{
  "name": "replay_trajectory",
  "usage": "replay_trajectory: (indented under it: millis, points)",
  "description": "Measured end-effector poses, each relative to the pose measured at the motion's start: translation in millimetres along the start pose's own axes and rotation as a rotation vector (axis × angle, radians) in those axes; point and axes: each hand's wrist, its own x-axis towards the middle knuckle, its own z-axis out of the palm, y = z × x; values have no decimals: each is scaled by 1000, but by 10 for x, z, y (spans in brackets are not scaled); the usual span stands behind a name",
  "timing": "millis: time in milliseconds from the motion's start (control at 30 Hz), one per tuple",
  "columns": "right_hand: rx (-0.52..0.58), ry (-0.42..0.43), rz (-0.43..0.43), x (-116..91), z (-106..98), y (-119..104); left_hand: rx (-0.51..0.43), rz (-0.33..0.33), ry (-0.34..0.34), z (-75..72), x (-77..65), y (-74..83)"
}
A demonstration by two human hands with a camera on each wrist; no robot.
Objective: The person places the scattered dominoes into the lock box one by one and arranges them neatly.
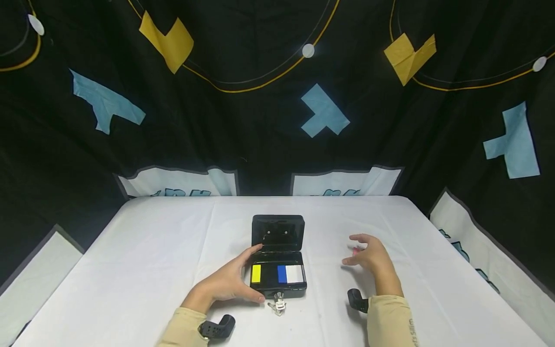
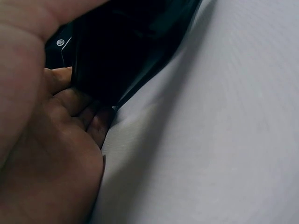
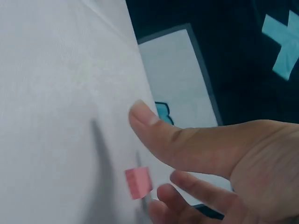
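A black cash box (image 1: 277, 291) lies with its lid (image 1: 277, 231) raised, a key ring (image 1: 279, 306) hanging at its front lock. Inside are a yellow piece (image 1: 256, 273), a blue piece (image 1: 282, 273) and a white piece (image 1: 294, 273). My left hand (image 1: 227, 279) holds the box's left side, thumb at the front corner and fingers toward the hinge; the left wrist view shows fingers against the black wall. To the right, my right hand (image 1: 373, 255) hovers with thumb and fingers spread apart. Near its fingertips is a small pink block (image 3: 138, 183), partly hidden in the head view.
A white cloth (image 1: 165, 250) covers the table. Behind it hangs a black curtain (image 1: 243, 140) with blue and yellow shapes. Each wrist wears a black strap mount, one on the left (image 1: 217, 327) and one on the right (image 1: 357, 301).
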Motion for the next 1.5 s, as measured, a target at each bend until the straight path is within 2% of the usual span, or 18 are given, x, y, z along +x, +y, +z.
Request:
replay_trajectory:
  millis: [200,767,1067,1333,1500]
  points:
    - [25,15,55,24,17,81,1,4,-1,2,-4,13]
    - [-9,53,54,32,62,137,6,-1,2,-7,-14,-3]
    - [-16,74,93,40,93,135,9,1,-6,-3,-13,-3]
    - [-9,73,72,35,91,111,18,-10,2,5,-13,16]
    - [36,56,59,43,115,86,14,-6,3,7,-13,17]
